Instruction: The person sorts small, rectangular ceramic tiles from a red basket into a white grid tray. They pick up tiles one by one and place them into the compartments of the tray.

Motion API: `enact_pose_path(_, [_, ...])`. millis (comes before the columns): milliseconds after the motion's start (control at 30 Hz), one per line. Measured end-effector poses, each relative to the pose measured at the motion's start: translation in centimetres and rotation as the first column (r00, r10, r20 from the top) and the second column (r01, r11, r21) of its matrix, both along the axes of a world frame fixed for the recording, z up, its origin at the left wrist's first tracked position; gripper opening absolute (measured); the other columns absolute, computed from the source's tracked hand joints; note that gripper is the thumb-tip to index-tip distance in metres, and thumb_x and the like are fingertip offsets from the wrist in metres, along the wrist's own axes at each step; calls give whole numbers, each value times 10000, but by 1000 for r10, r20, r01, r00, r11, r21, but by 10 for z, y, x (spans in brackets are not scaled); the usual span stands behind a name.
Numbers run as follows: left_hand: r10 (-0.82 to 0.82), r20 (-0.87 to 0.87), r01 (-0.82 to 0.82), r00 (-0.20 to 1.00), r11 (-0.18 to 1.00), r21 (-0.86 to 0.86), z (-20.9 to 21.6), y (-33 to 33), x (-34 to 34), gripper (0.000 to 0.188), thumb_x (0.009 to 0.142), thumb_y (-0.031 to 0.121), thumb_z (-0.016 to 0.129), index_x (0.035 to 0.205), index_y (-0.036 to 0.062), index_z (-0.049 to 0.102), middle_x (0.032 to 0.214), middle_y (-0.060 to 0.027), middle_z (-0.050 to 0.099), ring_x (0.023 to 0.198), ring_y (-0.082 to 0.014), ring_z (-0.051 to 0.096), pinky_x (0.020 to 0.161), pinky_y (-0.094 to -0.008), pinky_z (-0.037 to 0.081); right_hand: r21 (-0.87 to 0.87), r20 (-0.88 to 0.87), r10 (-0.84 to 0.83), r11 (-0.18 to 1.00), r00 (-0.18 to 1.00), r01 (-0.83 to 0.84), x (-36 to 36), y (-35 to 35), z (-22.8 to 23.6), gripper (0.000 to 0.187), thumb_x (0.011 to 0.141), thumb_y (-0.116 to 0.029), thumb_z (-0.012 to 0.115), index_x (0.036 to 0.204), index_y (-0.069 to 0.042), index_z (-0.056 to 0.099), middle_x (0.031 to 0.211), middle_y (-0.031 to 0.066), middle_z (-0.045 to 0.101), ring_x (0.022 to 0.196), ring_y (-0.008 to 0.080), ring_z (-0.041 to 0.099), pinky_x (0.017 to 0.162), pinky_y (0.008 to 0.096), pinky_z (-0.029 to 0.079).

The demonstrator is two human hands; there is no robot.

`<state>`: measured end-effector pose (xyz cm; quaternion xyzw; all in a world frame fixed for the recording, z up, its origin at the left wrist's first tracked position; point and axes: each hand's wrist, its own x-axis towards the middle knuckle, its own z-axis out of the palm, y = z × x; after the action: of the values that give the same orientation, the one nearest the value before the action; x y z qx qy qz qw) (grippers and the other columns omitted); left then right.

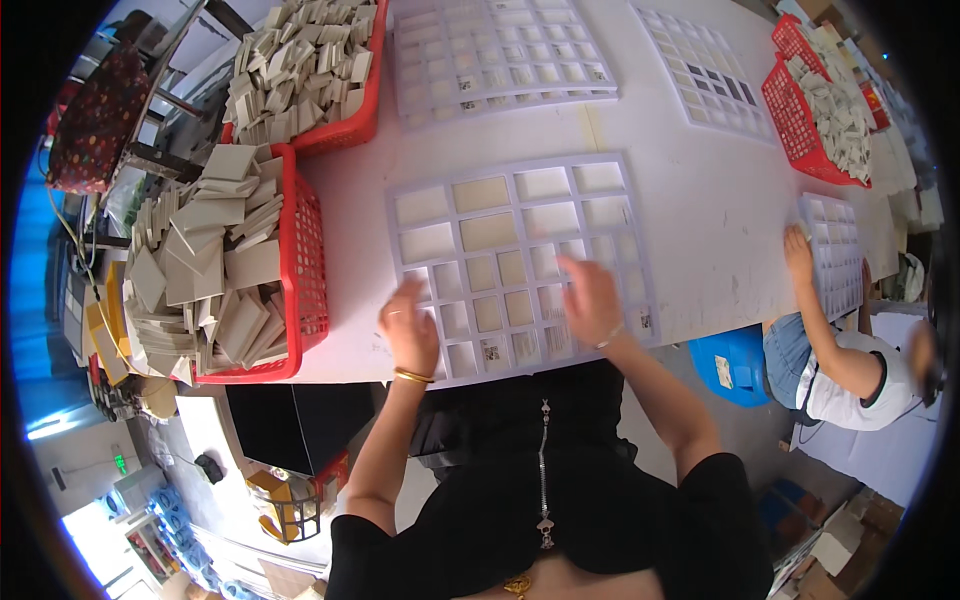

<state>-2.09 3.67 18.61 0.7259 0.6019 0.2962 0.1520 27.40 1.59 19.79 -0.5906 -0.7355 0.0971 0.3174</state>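
Note:
A white gridded tray (506,220) lies in front of me on the table, with larger compartments at the far side and smaller ones nearer me. Beige tiles (486,232) fill a column of its larger cells, and several smaller cells hold tiles too. My left hand (410,330) is over the tray's left edge, fingers bent and a little apart, with nothing visible in them. Over the right part of the small cells hovers or rests my right hand (592,298); its fingers are loosely extended and seem to hold nothing. Whether its fingertips touch the tray I cannot tell.
Red plastic baskets (312,265) heaped with beige tiles (195,245) stand to my left. Stacked gridded trays (505,55) and another tray (705,70) lie farther back. At the right, another person (850,370) handles a tray (832,250) near a red basket (800,115).

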Motion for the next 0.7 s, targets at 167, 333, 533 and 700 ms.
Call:
enact_pose_path(167, [141,185,-123,972,987,-108,-40,-13,-42,540,729,1,556,1254,-8,430,1198,-187,553,1129,-356,524,954,-441,387,-86,28,-470,878,882,471,94,-22,-34,588,830,-202,616,1325,31,400,1294,210,495,1145,373,516,1014,440,371])
enact_pose_path(333, [85,188,-50,978,982,-181,-23,-20,23,556,727,45,592,1257,14,427,1166,-173,571,1088,-350,553,932,-440,414,-250,-152,-579,807,801,536,153,-52,-50,628,862,-295,627,1331,41,379,1290,211,497,1198,355,496,1032,402,384])
enact_pose_path(533, [-159,626,450,764,826,-340,-37,2,147,577,760,65,626,1297,69,412,1267,-122,549,1222,-248,504,989,-384,387,-163,173,-863,450,474,878,325,-89,-16,713,863,-521,562,1370,-55,377,1282,188,525,1171,335,532,970,444,418])
enact_pose_path(700, [-492,428,623,758,741,-252,-17,40,213,613,789,127,633,1347,126,380,1345,-97,495,1289,-270,417,1035,-462,274,249,404,-904,256,140,934,369,-66,37,733,854,-555,547,1385,-80,376,1357,115,495,1242,302,476,982,501,367])
